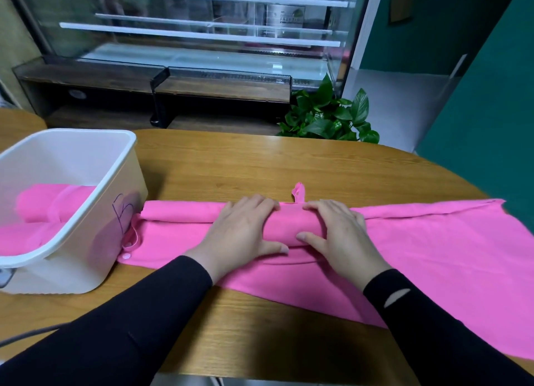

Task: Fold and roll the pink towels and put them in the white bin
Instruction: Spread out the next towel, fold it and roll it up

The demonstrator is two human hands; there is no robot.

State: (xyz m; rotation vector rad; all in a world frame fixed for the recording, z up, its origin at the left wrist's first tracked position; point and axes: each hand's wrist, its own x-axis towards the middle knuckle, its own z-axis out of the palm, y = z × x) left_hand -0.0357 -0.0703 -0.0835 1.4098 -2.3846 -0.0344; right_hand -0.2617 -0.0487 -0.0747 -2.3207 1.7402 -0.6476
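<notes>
**Rolling under way, bin waiting to the left**

The person has both palms down on a pink towel (pixel 419 258) that lies across a wooden table (pixel 260 166). Between the two hands sits a short, tight roll (pixel 289 226). The left hand (pixel 245 232) lies over the roll's left end, fingers spread and curved over its top, the thumb tucked along the near side. The right hand (pixel 338 235) mirrors it on the right end, fingers arched over the top, thumb pressed at the roll's near edge. Neither hand is closed in a fist; each is half-curled, pressing the cloth rather than pinching it.

Beyond the fingertips a small hanging loop (pixel 299 193) pokes out from the towel's far edge. Flat cloth spreads well to the right of the right hand and toward the person; a folded band runs left of the left hand, ending against the white bin (pixel 121 183). That bin already holds rolled pink towels (pixel 43 209).

Judging from this, the step in hand is the rolling, and the roll is not yet ready to lift. The next move likely calls for even pressure from both palms so the ends stay level, then a firm two-handed grasp to carry it left.

Behind the table stand a glass display case (pixel 202 39), a leafy green plant (pixel 326 117) and a teal wall (pixel 476 96).
</notes>
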